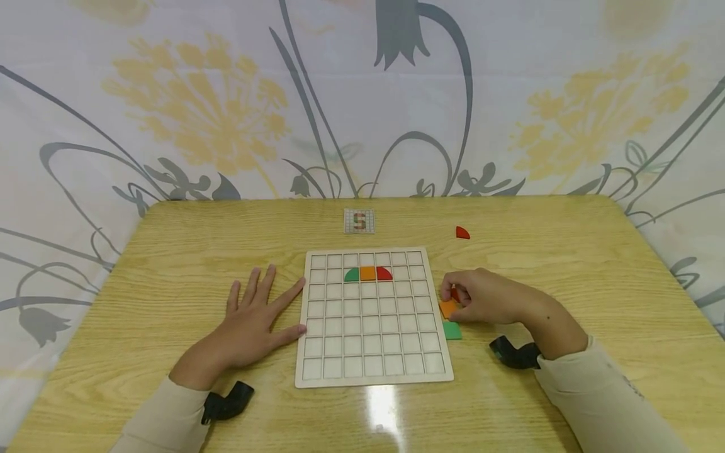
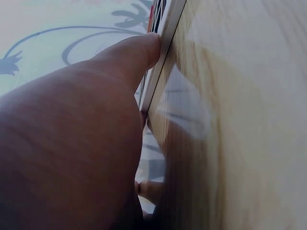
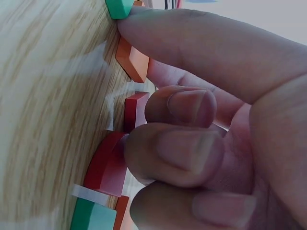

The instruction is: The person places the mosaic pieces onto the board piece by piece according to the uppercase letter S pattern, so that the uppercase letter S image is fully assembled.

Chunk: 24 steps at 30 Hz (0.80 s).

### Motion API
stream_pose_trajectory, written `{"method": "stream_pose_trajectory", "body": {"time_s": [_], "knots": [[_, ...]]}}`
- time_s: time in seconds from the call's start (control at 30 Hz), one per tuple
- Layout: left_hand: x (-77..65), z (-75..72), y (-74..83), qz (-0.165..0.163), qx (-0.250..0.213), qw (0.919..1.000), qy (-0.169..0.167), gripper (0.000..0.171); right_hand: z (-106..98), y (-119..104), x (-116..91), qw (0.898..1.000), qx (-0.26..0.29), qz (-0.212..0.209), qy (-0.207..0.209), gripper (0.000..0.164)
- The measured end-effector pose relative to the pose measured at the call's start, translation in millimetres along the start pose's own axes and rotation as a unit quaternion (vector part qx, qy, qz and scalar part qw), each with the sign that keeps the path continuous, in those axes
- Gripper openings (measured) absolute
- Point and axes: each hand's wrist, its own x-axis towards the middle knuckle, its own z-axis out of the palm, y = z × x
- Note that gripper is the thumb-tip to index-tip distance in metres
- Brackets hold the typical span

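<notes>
A cream grid board point(image 1: 375, 382) lies flat on the table. In its second row from the far side sit a green quarter-round tile point(image 1: 352, 275), an orange square tile point(image 1: 368, 274) and a red quarter-round tile point(image 1: 384, 274). My left hand point(image 1: 249, 327) rests with fingers spread, its thumb and index fingertip at the board's left edge. Beside the right edge, my right hand point(image 1: 487, 296) pinches another orange square tile point(image 1: 448, 309) between thumb and index finger. Its other fingers are curled by red tiles point(image 3: 108, 163), and a green tile point(image 1: 452, 331) lies just nearer me.
A small card point(image 1: 359, 221) printed with an S pattern lies beyond the board. One red quarter-round tile point(image 1: 462, 233) lies at the back right. Black wrist-worn devices point(image 1: 229, 402) sit at both sleeves, and patterned cloth point(image 1: 340, 94) stands behind the wooden table point(image 1: 226, 233).
</notes>
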Motion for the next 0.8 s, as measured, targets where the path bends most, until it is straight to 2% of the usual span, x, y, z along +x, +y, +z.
{"method": "stream_pose_trajectory", "body": {"time_s": [0.2, 0.57, 0.8], "knots": [[0.0, -1.2, 0.8, 0.0, -0.003, 1.0, -0.003, 0.078, -0.1, -1.4, 0.8, 1.0, -0.017, -0.014, 0.017, 0.016], [0.0, -0.4, -0.5, -0.002, 0.006, 1.0, -0.001, 0.078, -0.9, -8.3, 0.5, 0.991, -0.113, -0.022, 0.072, 0.013], [0.2, -0.7, 0.5, 0.0, 0.002, 1.0, -0.003, 0.078, -4.8, -8.9, -1.1, 0.993, -0.088, -0.003, 0.08, 0.016]]}}
